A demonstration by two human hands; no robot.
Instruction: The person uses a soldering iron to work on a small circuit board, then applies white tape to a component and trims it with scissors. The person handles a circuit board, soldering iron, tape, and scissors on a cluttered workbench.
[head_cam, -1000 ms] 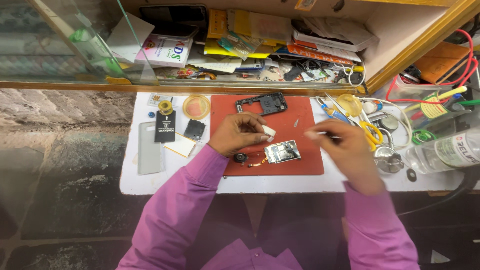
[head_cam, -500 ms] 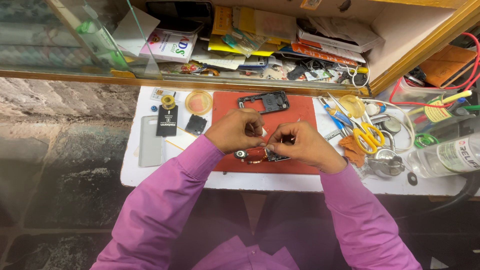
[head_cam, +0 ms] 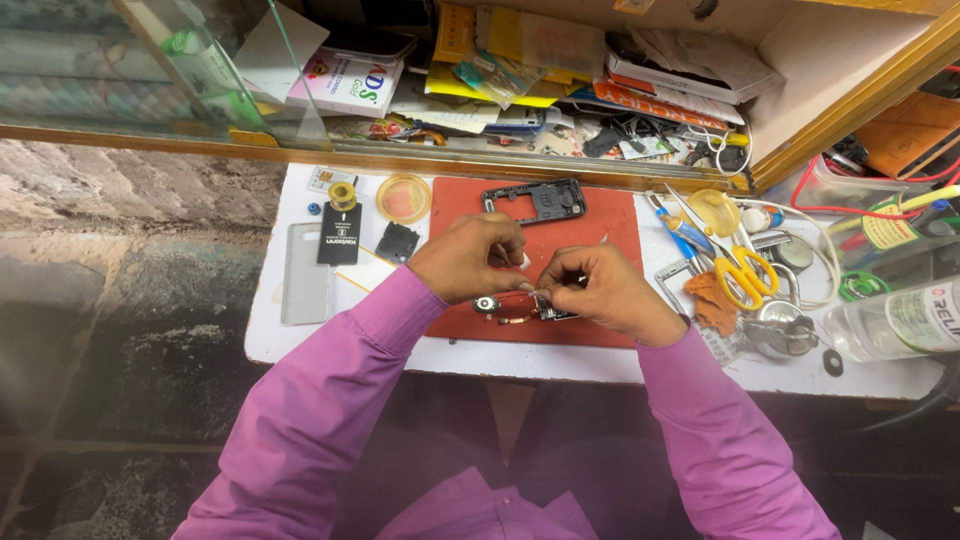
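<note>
Here the left hand (head_cam: 468,258) and the right hand (head_cam: 600,292) meet over a red mat (head_cam: 610,225) on a white table (head_cam: 300,340). Both hands are curled, and their fingertips pinch a small phone part (head_cam: 548,310) that sits between them, low on the mat. Most of the part hides under the right hand, so I cannot tell its full shape. A little round piece (head_cam: 486,304) on a thin orange strip (head_cam: 515,320) lies just under the left hand, touching the mat.

Just above the two hands lies a black phone frame (head_cam: 535,200), flat on the mat. To the left of the left hand sit a small black square (head_cam: 400,241), a round orange lid (head_cam: 404,197), a black box (head_cam: 340,234) and a grey phone cover (head_cam: 305,272). To the right of the right hand lie yellow scissors (head_cam: 745,275), near a clear bottle (head_cam: 895,322). Both arms wear purple sleeves (head_cam: 320,400).
</note>
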